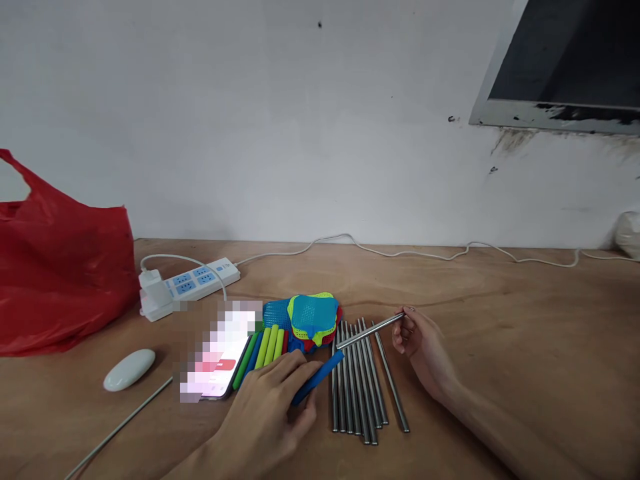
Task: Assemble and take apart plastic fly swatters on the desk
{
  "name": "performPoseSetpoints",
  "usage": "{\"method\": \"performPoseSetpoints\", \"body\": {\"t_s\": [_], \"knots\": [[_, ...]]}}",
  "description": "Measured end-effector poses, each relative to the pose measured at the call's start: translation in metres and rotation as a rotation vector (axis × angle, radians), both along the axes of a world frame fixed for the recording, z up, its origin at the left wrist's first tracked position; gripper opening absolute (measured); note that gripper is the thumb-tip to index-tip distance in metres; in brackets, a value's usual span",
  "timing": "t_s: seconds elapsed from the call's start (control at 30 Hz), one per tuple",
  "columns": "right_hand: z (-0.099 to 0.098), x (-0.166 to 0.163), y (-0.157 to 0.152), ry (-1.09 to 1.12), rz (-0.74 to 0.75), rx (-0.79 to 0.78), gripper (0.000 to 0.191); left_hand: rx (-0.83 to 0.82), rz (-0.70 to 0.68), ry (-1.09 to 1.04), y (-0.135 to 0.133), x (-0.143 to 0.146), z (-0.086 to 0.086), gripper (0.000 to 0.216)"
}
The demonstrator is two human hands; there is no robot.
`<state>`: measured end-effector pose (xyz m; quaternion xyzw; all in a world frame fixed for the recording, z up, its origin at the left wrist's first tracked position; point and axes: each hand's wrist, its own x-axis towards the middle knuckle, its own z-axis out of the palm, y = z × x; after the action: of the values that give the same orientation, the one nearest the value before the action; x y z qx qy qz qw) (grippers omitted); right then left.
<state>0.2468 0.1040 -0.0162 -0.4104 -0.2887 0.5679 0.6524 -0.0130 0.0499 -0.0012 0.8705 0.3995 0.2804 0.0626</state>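
Observation:
My left hand [273, 400] is closed around a blue plastic handle [320, 375], holding it slanted over the wooden table [500, 320]. In my right hand [423, 350] a thin metal rod [370, 331] is pinched at its far end, and the rod's tip points at the end of the blue handle. Several more metal rods [360, 387] lie side by side between my hands. Behind them is a pile of coloured plastic mesh heads [310, 319], with green, blue and red handles [263, 348] beside it.
A phone [220, 363] lies left of the handles. Farther left are a white oval object [129, 369], a long thin rod [117, 427], a white power strip [187, 283] with cable, and a red plastic bag [55, 267]. A white wall stands behind the table.

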Motion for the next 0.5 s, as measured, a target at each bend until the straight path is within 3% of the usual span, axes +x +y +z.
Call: {"method": "performPoseSetpoints", "body": {"t_s": [0.17,0.5], "knots": [[0.0031,-0.0007,-0.0015,0.046,-0.063,0.036,0.035,0.006,0.037,0.008,0.0005,-0.0002,0.0017,0.030],[0.0042,-0.0009,-0.0021,0.002,-0.042,0.089,0.036,0.029,-0.002,0.061,0.0006,-0.0021,-0.0019,0.033]]}}
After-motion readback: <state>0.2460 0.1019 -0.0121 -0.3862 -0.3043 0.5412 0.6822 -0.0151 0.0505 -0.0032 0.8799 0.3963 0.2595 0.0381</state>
